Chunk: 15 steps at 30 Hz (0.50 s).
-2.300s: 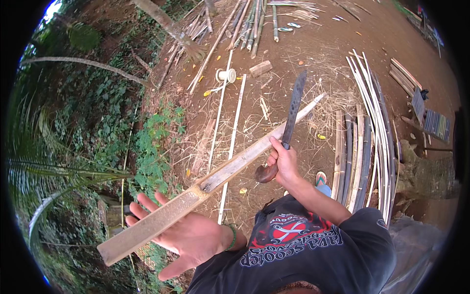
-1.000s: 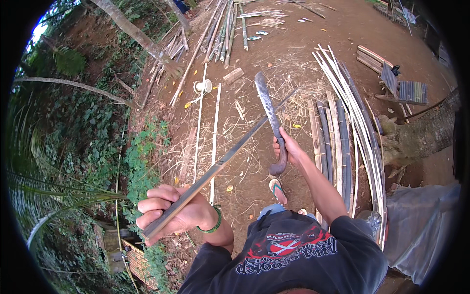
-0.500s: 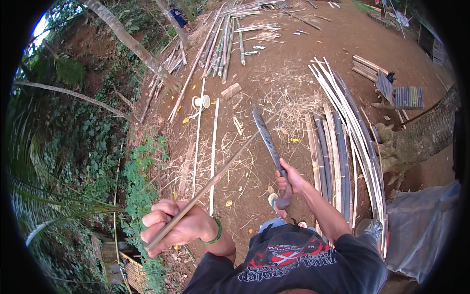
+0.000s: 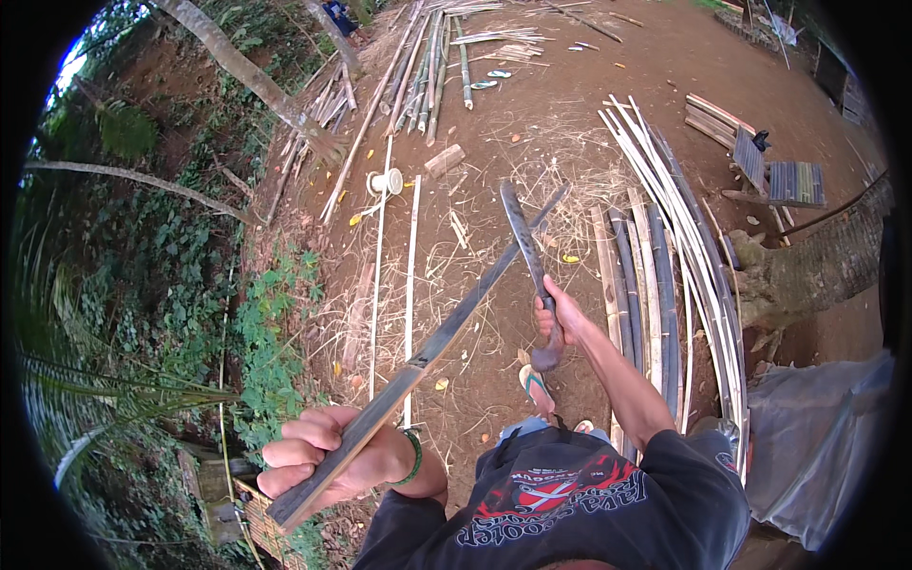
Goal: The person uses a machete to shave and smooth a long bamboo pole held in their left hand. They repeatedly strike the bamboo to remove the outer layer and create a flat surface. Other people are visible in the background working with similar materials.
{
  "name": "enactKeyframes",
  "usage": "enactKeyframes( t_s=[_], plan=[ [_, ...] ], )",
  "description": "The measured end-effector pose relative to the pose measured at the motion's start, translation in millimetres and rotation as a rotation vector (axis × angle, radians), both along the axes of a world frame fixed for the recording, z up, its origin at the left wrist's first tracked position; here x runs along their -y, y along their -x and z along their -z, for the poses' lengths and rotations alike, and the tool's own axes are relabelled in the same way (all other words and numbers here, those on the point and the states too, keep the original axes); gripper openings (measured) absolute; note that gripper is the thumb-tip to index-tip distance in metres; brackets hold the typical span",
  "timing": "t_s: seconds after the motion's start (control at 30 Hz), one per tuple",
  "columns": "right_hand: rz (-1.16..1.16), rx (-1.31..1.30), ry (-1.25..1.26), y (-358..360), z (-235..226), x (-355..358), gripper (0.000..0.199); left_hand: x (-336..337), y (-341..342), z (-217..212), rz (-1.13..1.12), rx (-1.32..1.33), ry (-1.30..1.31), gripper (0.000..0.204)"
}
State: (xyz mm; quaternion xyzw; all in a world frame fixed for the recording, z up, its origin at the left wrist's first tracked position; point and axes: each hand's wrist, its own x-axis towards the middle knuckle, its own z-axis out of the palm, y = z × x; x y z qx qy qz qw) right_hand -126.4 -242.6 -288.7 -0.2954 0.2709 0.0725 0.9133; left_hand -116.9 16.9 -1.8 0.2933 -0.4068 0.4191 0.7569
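Location: an outdoor bamboo-working yard on bare earth. Indicators: split bamboo strips (image 4: pixel 665 218) laid in rows, whole poles (image 4: pixel 427 66) stacked at the far side, shavings (image 4: pixel 560 152) scattered across the ground, and vegetation (image 4: pixel 171 275) bordering the clearing.

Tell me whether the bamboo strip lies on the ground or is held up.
Held up. The left hand grips the bamboo strip near its end, slanting it above the dirt, while the right hand holds a machete across it.
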Motion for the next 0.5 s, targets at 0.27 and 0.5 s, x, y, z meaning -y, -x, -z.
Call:
enactKeyframes(
  t_s=[0.27, 0.5],
  plan=[
    [0.016, 0.015, -0.057, -10.7, 6.0, -4.8, 0.061, -5.8, -12.2, 1.3, -0.1, -0.009, -0.033, 0.043],
    [-0.226, 0.147, 0.098, 12.7, -25.1, -44.5, 0.061, -7.6, -19.3, -3.0, -0.21, -0.108, 0.05, 0.051]
  ],
)
